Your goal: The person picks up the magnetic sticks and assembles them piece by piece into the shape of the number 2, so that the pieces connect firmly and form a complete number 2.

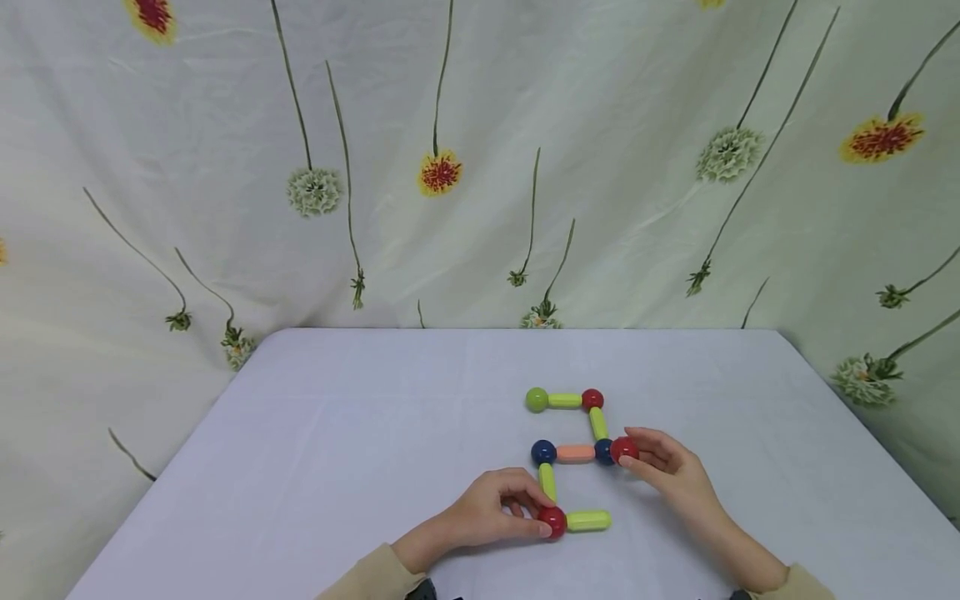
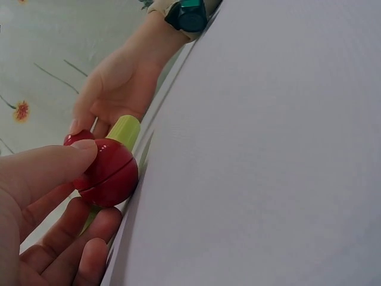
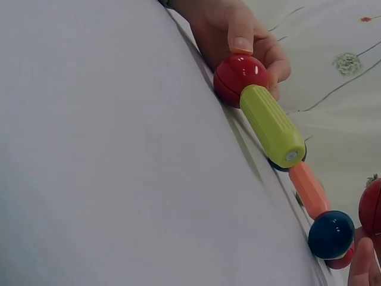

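Observation:
Magnetic rods and balls form a zigzag chain on the table. My left hand pinches the red ball at its near corner between thumb and fingers. From that ball a yellow-green rod sticks out rightward with a bare end, and another rod runs up to a blue ball. An orange rod links this to a second blue ball. Right beside the second blue ball, my right hand holds a loose-looking red ball between thumb and fingertips.
Beyond the second blue ball, a yellow-green rod leads to a far red ball. Another rod ends in a green ball. A white cloth covers the table; a flower-printed curtain hangs behind it.

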{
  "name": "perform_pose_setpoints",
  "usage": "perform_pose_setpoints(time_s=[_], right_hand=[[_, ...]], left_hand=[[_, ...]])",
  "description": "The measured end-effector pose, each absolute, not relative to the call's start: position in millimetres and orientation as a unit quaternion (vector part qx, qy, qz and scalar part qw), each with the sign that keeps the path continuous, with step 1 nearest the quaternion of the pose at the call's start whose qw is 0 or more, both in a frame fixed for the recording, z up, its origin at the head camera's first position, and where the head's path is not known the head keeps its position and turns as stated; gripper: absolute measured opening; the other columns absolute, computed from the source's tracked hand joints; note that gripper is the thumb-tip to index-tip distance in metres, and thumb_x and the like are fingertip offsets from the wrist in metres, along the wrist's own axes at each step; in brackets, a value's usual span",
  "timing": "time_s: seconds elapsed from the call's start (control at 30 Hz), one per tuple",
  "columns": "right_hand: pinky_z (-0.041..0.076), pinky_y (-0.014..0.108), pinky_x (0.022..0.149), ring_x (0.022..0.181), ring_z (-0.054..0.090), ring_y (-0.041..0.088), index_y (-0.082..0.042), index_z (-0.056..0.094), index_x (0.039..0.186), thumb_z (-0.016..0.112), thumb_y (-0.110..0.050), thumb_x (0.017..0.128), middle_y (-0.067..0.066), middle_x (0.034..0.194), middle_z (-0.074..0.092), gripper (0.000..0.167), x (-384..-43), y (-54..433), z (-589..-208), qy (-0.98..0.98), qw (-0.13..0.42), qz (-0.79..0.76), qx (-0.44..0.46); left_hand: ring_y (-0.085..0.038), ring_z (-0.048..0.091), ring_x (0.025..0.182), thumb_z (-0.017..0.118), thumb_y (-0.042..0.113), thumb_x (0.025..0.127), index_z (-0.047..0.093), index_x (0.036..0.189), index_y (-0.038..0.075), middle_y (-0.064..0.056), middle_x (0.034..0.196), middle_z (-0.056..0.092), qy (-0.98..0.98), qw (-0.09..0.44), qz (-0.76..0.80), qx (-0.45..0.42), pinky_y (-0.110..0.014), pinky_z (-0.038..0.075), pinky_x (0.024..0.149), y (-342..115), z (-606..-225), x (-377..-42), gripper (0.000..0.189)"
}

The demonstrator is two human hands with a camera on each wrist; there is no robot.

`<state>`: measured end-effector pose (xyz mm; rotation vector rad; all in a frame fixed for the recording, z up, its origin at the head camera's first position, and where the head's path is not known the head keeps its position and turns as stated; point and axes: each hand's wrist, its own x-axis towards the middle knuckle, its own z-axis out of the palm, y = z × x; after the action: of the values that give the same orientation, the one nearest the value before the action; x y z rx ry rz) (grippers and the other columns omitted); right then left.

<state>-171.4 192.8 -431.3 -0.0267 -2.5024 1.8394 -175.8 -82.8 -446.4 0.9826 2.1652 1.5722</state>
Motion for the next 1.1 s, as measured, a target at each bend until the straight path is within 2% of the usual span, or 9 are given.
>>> perform_pose_setpoints(time_s=[0.2, 0.47, 0.63, 0.83, 1.1], right_hand=[[0.050, 0.023, 0.079, 0.099, 0.056, 0.017, -0.004, 0.055, 0.129, 0.071, -0.024, 0.084, 0.013, 0.124, 0.056, 0.052, -172, 198, -433, -0.777, -0.021, 0.629, -0.011], [0.052, 0.027, 0.077, 0.093, 0.057, 0.018, 0.002, 0.058, 0.122, 0.066, -0.017, 0.088, 0.012, 0.110, 0.059, 0.041, -171, 203, -436, -0.758, -0.050, 0.650, 0.009], [0.052, 0.027, 0.075, 0.088, 0.058, 0.020, 0.006, 0.056, 0.120, 0.064, -0.016, 0.089, 0.013, 0.106, 0.061, 0.039, -172, 203, -435, -0.758, -0.071, 0.648, 0.027], [0.052, 0.027, 0.078, 0.091, 0.060, 0.017, 0.008, 0.050, 0.121, 0.065, -0.015, 0.088, 0.013, 0.110, 0.058, 0.043, -172, 204, -435, -0.745, -0.121, 0.651, 0.079], [0.050, 0.026, 0.082, 0.098, 0.058, 0.020, 0.009, 0.046, 0.123, 0.066, -0.011, 0.087, 0.018, 0.116, 0.054, 0.046, -170, 202, -435, -0.733, -0.156, 0.649, 0.133]], left_hand=[[-0.007, 0.061, 0.081, 0.076, 0.019, 0.080, 0.070, 0.101, 0.012, 0.005, 0.093, 0.064, 0.750, 0.146, 0.547, 0.343, -0.022, 0.051, 0.070, -82, -447, -176, 0.023], [-0.007, 0.061, 0.081, 0.076, 0.018, 0.080, 0.070, 0.101, 0.012, 0.004, 0.093, 0.064, 0.748, 0.146, 0.550, 0.341, -0.022, 0.051, 0.070, -82, -447, -175, 0.023], [-0.007, 0.061, 0.081, 0.075, 0.018, 0.080, 0.070, 0.101, 0.012, 0.003, 0.093, 0.064, 0.747, 0.146, 0.552, 0.342, -0.022, 0.051, 0.070, -82, -447, -176, 0.023], [-0.008, 0.060, 0.080, 0.076, 0.019, 0.080, 0.071, 0.100, 0.012, 0.003, 0.093, 0.064, 0.746, 0.146, 0.553, 0.342, -0.022, 0.051, 0.070, -83, -447, -176, 0.022], [-0.014, 0.060, 0.080, 0.072, 0.007, 0.080, 0.069, 0.100, 0.001, -0.009, 0.093, 0.064, 0.744, 0.153, 0.558, 0.333, -0.021, 0.050, 0.070, -81, -415, -162, 0.020]])
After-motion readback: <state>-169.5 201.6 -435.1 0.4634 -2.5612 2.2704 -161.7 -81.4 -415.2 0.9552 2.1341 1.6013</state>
